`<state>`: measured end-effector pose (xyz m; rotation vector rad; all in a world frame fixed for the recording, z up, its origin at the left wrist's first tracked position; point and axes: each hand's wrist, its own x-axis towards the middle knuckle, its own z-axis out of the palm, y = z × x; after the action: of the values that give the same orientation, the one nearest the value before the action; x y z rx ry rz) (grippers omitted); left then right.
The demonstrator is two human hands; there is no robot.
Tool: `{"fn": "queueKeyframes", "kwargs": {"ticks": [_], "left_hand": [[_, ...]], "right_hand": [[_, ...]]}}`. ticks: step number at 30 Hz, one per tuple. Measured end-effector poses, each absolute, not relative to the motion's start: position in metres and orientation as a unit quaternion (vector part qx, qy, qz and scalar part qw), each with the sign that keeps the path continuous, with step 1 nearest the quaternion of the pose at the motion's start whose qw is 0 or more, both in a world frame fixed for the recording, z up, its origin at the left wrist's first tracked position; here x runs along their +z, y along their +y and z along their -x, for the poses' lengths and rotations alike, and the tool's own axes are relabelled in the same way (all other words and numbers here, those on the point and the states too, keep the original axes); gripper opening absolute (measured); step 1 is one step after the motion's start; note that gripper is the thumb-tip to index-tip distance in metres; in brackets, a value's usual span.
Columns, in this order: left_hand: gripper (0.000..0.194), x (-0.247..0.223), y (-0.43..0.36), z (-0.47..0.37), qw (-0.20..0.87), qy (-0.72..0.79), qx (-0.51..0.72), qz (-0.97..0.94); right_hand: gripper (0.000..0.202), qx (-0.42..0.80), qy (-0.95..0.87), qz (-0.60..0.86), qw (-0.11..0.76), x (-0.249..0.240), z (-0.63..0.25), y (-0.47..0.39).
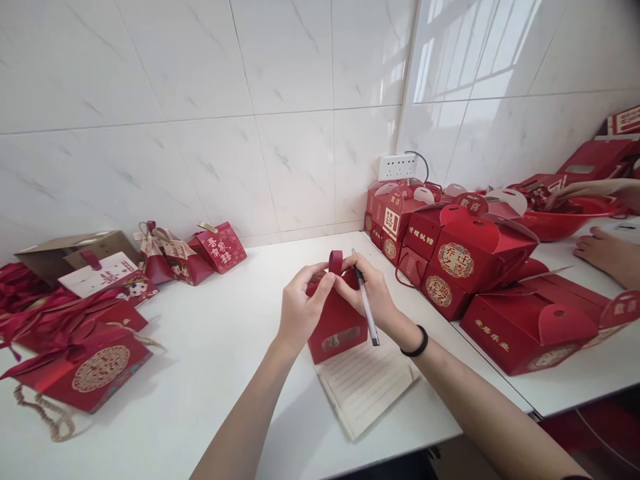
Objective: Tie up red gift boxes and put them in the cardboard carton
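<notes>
A small red gift box [336,325] with a clear window in its front stands at the upper end of a lined notebook [367,390]. From its top rises a dark red ribbon loop [336,261]. My left hand [306,300] pinches the top edge of the box at the left of the loop. On the other side, my right hand [367,287] closes on the same top edge, thumb near the loop. A pen [367,307] with a clear barrel also rests in my right hand, slanting down past the box. My fingers hide much of the box's top.
Red boxes [457,257] are stacked on the right. Another red box [525,327] lies before them. At the left are ribboned boxes [100,367] and smaller gift boxes [220,247]. A co-worker's hands [607,250] are beside a red bowl [560,220]. A socket strip [397,167] is on the wall.
</notes>
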<state>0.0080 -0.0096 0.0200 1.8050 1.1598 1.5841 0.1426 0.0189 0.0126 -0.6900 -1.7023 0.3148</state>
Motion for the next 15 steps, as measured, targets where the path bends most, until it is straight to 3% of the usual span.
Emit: {"fn": "queueKeyframes", "kwargs": {"ticks": [15], "left_hand": [[0.017, 0.0214, -0.0113, -0.016, 0.184, 0.481, 0.583, -0.628]], "right_hand": [[0.015, 0.025, -0.778, 0.242, 0.579, 0.0077, -0.1435, 0.0234]]}}
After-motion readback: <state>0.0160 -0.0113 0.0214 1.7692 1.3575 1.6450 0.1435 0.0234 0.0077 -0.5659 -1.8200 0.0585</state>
